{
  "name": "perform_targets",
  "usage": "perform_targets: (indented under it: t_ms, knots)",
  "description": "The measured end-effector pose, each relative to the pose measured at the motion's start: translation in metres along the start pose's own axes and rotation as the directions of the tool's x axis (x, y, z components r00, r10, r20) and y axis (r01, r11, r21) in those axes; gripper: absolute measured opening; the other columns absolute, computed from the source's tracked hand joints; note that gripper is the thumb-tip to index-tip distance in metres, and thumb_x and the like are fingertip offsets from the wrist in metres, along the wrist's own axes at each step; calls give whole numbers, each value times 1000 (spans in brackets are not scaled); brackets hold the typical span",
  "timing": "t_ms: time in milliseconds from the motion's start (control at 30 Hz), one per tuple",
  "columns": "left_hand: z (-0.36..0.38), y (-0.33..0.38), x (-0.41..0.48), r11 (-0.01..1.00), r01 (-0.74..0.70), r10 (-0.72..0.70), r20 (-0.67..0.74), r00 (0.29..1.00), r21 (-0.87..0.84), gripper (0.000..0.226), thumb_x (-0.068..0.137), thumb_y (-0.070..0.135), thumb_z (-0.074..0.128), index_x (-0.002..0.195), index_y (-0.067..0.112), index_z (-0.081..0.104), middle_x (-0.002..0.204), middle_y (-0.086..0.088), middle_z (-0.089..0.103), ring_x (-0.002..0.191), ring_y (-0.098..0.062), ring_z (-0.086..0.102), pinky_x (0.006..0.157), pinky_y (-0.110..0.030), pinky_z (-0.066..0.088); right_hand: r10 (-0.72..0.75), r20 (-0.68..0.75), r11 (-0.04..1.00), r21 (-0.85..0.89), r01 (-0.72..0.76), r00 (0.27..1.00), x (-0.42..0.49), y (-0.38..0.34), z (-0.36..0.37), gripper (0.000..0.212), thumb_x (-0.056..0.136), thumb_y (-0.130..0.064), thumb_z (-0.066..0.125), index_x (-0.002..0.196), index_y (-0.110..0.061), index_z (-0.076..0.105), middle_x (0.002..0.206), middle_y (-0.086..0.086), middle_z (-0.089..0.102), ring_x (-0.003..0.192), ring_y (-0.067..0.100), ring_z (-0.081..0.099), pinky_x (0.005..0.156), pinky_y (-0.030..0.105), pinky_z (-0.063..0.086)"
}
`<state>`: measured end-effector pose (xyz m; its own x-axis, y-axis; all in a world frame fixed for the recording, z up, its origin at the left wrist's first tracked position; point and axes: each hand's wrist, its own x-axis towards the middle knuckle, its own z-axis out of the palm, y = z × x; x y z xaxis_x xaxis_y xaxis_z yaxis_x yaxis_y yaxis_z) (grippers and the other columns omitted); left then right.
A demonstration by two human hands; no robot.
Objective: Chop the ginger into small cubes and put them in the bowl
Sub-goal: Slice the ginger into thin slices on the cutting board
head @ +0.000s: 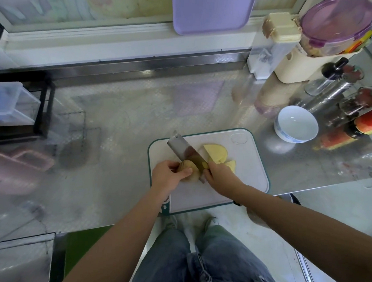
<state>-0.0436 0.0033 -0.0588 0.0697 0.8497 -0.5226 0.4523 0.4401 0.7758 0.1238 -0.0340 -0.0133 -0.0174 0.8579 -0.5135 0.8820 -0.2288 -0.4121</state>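
While the counter (136, 113) carries the cutting board (247, 180) and the empty bowl (288, 136) sits off right, the cleaver (182, 148) bites down, right hand (219, 175) gripping it, left hand (167, 174) pinching the ginger (193, 175) on the board, so tuck those fingertips and keep slices (216, 152) even!

Bright, diffuse light is reflected as glare by the steel counter (119, 114); edges are bowed and blurred.

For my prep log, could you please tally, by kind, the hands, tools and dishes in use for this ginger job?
Hands: 2, left hand holding the ginger, right hand gripping the knife
Knives: 1
Cutting boards: 1, the cutting board
Bowls: 1, the bowl
Total: 5
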Motion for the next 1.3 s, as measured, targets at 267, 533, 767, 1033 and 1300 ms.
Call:
perform_targets:
  t_ms: [267,533,767,1033,1300]
  knots:
    - [3,-6,0,998,16,-20,-57,998,-61,51,61,35,89,104,14,71,90,7,71,85,-10,67,78,-27,55,-96,-95,995,30,99,991,-25,-7,-48,24,100,-28,36,82,-14,40,63,6,55,44,25,55,44,38,53]
    - [3,-3,-1,996,33,-38,-66,997,-85,39,58,35,91,90,25,70,78,18,67,78,-1,65,63,-13,46,-75,-28,982,-178,68,997,-37,-13,-46,24,102,-30,33,90,-11,43,85,16,60,63,25,46,59,35,41]
    - [4,-4,1,995,22,-29,-72,997,-97,39,58,29,92,90,21,70,81,9,70,81,-12,69,79,-31,57,-21,-18,983,-184,17,1000,-37,-13,-36,24,103,-23,34,103,-6,51,84,10,54,66,21,47,55,27,36]
    - [3,-3,0,995,25,-31,-55,998,-97,42,66,26,87,102,13,70,87,3,71,81,-11,67,74,-25,54,58,65,995,-86,-52,996,-19,-8,9,25,105,-21,33,112,-4,50,102,17,64,90,30,63,71,31,47]
    - [1,-1,-2,996,35,-38,-42,998,-81,44,66,29,87,105,15,69,89,5,70,82,-8,66,73,-20,52,-45,-18,995,-87,43,999,-18,-4,-6,30,103,-32,34,90,-10,49,76,8,56,64,23,52,58,33,41]
